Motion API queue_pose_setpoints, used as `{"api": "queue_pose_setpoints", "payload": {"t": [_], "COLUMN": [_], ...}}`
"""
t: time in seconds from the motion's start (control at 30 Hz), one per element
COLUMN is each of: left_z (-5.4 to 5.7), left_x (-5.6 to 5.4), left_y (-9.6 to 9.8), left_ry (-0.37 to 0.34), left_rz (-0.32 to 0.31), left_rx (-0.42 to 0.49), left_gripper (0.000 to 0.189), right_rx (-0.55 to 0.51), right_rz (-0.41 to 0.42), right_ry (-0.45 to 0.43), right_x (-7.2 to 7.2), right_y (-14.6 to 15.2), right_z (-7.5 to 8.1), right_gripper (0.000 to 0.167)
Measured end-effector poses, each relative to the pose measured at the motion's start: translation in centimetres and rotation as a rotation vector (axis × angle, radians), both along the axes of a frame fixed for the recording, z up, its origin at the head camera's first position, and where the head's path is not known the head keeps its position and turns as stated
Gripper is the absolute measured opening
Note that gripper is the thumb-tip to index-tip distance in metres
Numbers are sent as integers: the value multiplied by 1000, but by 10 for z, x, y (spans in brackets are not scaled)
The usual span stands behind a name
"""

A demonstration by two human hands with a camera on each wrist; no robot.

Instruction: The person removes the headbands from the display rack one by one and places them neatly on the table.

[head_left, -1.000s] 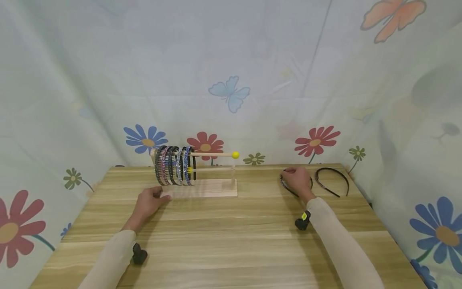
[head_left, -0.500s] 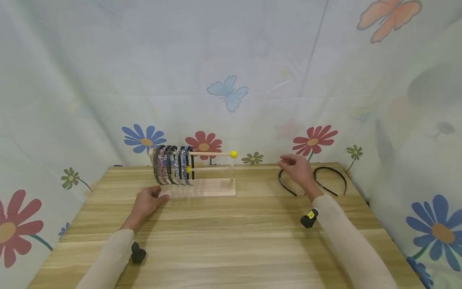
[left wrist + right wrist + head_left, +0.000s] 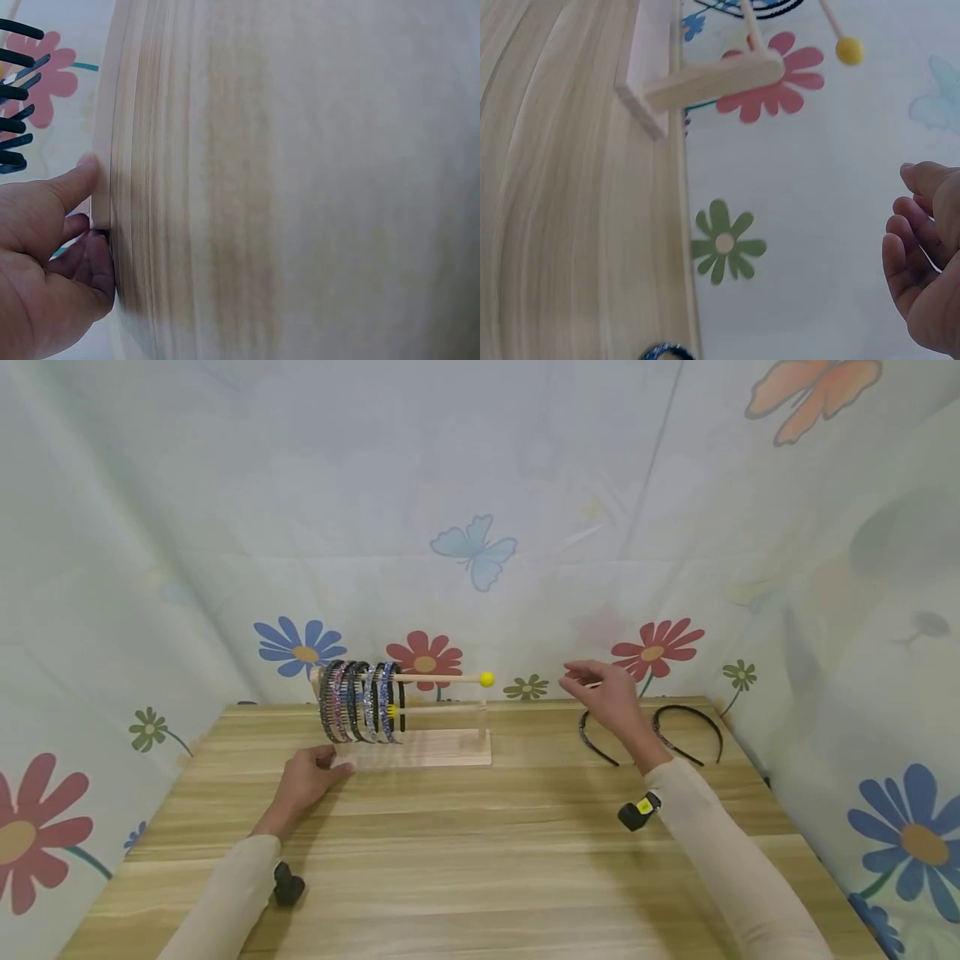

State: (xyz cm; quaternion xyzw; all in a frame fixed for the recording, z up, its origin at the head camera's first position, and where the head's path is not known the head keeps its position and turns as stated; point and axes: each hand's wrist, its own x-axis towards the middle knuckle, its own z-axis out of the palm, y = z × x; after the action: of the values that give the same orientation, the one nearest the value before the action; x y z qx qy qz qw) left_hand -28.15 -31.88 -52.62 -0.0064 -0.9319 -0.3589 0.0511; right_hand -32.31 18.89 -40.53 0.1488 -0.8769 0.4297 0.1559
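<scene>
Left hand (image 3: 306, 779) pinches rack (image 3: 450, 748) corner. Right hand (image 3: 609, 692) hovers empty, loosely curled. Probably mid-loading; next calls for pinching a loose headband (image 3: 678, 707)

- I see a pale, softly lit backdrop (image 3: 360, 527), creased in places.
- Printed flowers (image 3: 652, 652) and butterflies (image 3: 476, 552) decorate it.
- Below, my view takes in a wood-grain table (image 3: 465, 868).

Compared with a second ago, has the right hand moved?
Yes: in the head view, the right hand moved up and slightly left, toward the stationary yellow ball.
</scene>
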Motion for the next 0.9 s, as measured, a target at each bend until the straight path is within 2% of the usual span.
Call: {"api": "queue_pose_setpoints", "payload": {"t": [0.33,0.63,0.9], "left_z": [2,0,-1], "left_x": [0,0,-1], "left_y": [1,1,1], "left_ry": [11,16,43], "left_rz": [7,5,-11], "left_rx": [0,10,11], "left_gripper": [39,30,26], "right_rx": [-120,-181,-196], "right_rz": [112,244,315], "right_ry": [45,50,19], "right_x": [18,24,27], "right_y": [-35,-71,-108], "right_z": [13,13,9], "right_gripper": [33,29,31]}}
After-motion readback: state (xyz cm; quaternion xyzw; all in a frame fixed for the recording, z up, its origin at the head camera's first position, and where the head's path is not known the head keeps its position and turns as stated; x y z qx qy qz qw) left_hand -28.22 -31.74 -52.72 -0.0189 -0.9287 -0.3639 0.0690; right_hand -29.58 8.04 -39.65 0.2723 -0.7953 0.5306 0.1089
